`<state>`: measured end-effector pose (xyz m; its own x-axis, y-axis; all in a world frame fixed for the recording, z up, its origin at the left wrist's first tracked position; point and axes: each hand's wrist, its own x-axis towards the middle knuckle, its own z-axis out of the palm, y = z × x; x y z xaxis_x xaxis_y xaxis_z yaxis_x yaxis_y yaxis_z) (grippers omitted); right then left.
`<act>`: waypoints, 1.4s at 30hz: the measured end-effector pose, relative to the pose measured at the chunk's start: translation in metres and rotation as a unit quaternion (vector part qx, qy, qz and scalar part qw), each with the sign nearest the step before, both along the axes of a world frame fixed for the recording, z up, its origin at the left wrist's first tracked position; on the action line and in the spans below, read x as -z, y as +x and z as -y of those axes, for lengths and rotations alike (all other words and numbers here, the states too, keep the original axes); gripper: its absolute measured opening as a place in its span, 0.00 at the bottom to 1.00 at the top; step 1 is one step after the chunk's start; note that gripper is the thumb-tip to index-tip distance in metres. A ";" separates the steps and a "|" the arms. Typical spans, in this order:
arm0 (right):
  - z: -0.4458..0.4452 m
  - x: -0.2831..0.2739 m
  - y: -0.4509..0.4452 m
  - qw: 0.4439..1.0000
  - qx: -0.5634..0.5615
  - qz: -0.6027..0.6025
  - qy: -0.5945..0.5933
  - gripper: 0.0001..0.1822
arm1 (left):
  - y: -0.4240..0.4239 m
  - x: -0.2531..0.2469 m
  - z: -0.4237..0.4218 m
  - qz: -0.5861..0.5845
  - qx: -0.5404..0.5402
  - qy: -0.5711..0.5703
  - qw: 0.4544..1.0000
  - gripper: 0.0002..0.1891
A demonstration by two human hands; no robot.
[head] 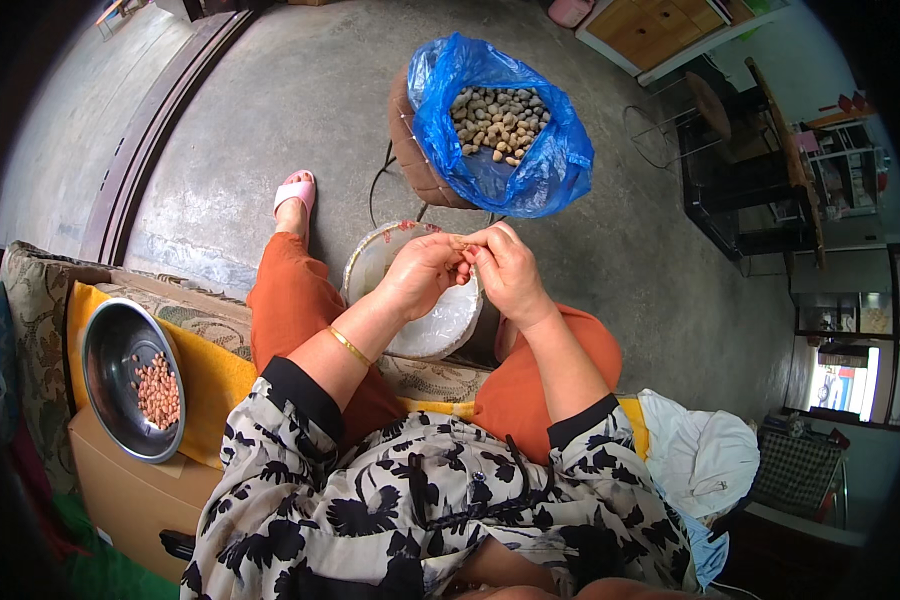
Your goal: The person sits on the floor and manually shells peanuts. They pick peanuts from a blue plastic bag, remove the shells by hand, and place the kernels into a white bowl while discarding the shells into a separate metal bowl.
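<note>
My left hand [429, 276] and my right hand [511, 276] meet at the fingertips over a round bin [442, 322] lined with clear plastic. Pinched between them is a small tan peanut [463, 245], mostly covered by the fingers. Beyond the hands, a blue plastic bag [547, 184] gapes on a brown padded stool [427, 169]; unshelled peanuts [495, 120] fill part of it. To my left, a steel bowl [109, 375] holds shelled pinkish peanut kernels [159, 394], gathered towards its right side.
The bowl rests on a yellow cloth [210, 375] and a cardboard box [127, 487] beside me on the patterned sofa [41, 300]. White cloth [701, 450] lies at my right. A dark table [750, 187] stands farther right. A door track [165, 135] crosses the concrete floor at left.
</note>
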<state>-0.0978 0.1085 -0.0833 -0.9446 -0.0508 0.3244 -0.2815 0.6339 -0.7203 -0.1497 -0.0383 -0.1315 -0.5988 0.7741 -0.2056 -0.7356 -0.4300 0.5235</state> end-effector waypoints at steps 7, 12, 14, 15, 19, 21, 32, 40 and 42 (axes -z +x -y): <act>-0.001 -0.003 0.000 1.000 -0.007 -0.006 0.015 0.08 | 0.001 -0.004 0.000 0.029 -0.005 0.004 1.000 0.08; 0.001 -0.002 0.000 0.999 -0.002 -0.030 0.035 0.08 | 0.002 -0.004 -0.001 0.011 -0.016 0.002 1.000 0.07; 0.002 -0.001 0.000 0.999 0.008 -0.032 0.027 0.07 | 0.002 -0.002 -0.002 0.008 -0.018 0.008 1.000 0.07; 0.003 -0.002 -0.001 0.999 0.011 -0.030 0.029 0.07 | 0.002 -0.001 -0.003 0.003 -0.021 0.008 1.000 0.07; 0.006 -0.004 -0.001 0.999 0.019 -0.024 0.034 0.06 | 0.003 0.001 -0.004 0.008 -0.028 0.009 1.000 0.07; 0.006 -0.004 -0.001 0.999 0.020 -0.025 0.034 0.06 | 0.003 0.002 -0.004 0.009 -0.028 0.015 0.999 0.07; 0.010 -0.004 0.000 0.999 0.014 -0.031 0.032 0.09 | 0.003 0.001 -0.002 0.013 -0.030 0.020 0.999 0.07; 0.010 -0.003 -0.001 0.996 -0.001 -0.066 0.065 0.11 | 0.001 0.006 -0.003 0.024 -0.038 0.031 0.999 0.09; 0.010 -0.004 -0.001 0.997 0.003 -0.057 0.051 0.11 | 0.003 -0.001 -0.003 0.032 -0.048 0.020 0.998 0.08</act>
